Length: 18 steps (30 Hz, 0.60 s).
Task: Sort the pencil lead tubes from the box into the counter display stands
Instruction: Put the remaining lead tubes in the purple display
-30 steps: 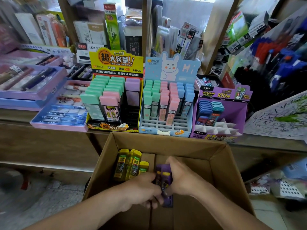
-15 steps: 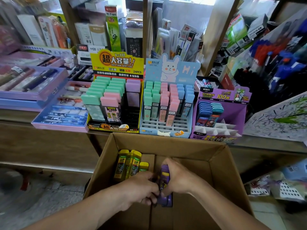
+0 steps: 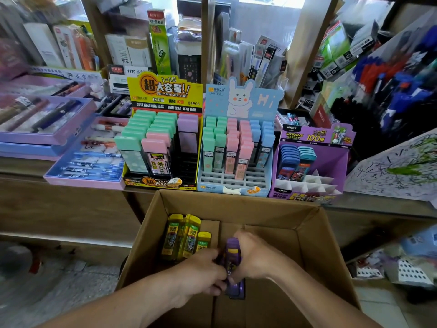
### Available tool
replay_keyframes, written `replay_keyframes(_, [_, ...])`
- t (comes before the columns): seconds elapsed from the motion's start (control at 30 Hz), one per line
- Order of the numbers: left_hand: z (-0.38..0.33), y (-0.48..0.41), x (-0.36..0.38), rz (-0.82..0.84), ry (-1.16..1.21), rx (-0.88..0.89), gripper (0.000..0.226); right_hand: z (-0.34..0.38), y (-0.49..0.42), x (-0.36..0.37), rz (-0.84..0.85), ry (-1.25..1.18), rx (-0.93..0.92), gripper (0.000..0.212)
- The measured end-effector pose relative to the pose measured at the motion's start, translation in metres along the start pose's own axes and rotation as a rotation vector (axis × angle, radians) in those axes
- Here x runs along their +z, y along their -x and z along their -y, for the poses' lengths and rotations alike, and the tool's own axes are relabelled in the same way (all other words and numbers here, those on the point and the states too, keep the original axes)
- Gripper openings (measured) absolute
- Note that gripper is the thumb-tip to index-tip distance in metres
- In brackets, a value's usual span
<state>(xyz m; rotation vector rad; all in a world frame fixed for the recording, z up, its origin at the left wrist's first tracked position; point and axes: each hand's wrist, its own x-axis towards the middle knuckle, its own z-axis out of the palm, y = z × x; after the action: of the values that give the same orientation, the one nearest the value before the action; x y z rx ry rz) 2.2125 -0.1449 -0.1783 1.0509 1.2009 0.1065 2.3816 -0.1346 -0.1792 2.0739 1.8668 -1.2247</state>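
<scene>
Both my hands are down inside the open cardboard box point(image 3: 314, 237). My left hand point(image 3: 201, 272) and my right hand point(image 3: 254, 258) grip a bunch of purple lead tubes point(image 3: 233, 254) between them, with more purple tubes below my fingers. Three yellow lead tubes point(image 3: 183, 236) lie at the box's back left. On the counter behind stand three displays: a yellow stand point(image 3: 165, 93) with green, pink and lilac cases, a blue bunny stand point(image 3: 243, 98) with green, pink and blue tubes, and a purple stand point(image 3: 314, 136) with blue tubes and bare white dividers.
Lilac trays of pens point(image 3: 78, 157) sit on the counter at the left. Shelves of stationery rise behind the stands. A scribbled test sheet point(image 3: 397, 169) lies at the right, with racks of blue and red pens point(image 3: 390, 74) above it. The wooden counter front point(image 3: 59, 209) faces the box.
My hands have drawn closer together around the purple tubes and gathered them upright. The view has shifted slightly; the box and stands stay put.
</scene>
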Motion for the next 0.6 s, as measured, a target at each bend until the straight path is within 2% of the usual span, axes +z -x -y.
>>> replay_keyframes(0.1, [0.002,0.000,-0.002,-0.020,0.029,0.017,0.035,0.002,0.002,-0.001,-0.005,0.012,-0.003,0.074])
replay_keyframes(0.2, [0.003,0.000,0.001,-0.027,-0.027,0.046,0.032,0.005,0.005,0.000,-0.029,0.001,0.005,0.081])
replay_keyframes(0.37, [0.005,-0.002,0.007,-0.020,-0.099,0.071,0.033,0.012,0.010,0.005,-0.069,-0.006,0.041,0.077])
replay_keyframes(0.6, [0.005,-0.007,0.006,-0.047,-0.103,0.080,0.029,0.005,0.008,0.011,-0.178,-0.097,0.056,0.052])
